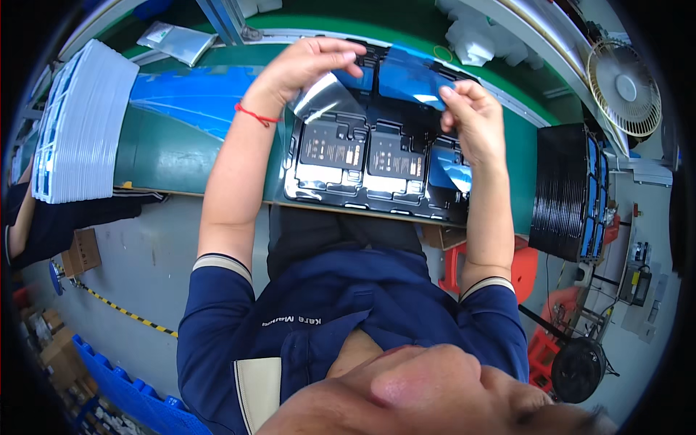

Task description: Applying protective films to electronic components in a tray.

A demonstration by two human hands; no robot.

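Observation:
A black molded tray on the bench holds several flat dark rectangular packs, with one pack at the near left and another beside it. My right hand pinches the near right corner of a translucent blue film over the far row. Above the tray's far left, my left hand has its fingers curved toward the right. A clear plastic film hangs from under its palm, apparently held there; the exact grip is hidden. Another blue film covers the near right pack.
Tall stacks of white trays and black trays stand at the left and right ends of the green bench. Blue sheets lie left of my arm. Farther back are a plastic bag and a fan.

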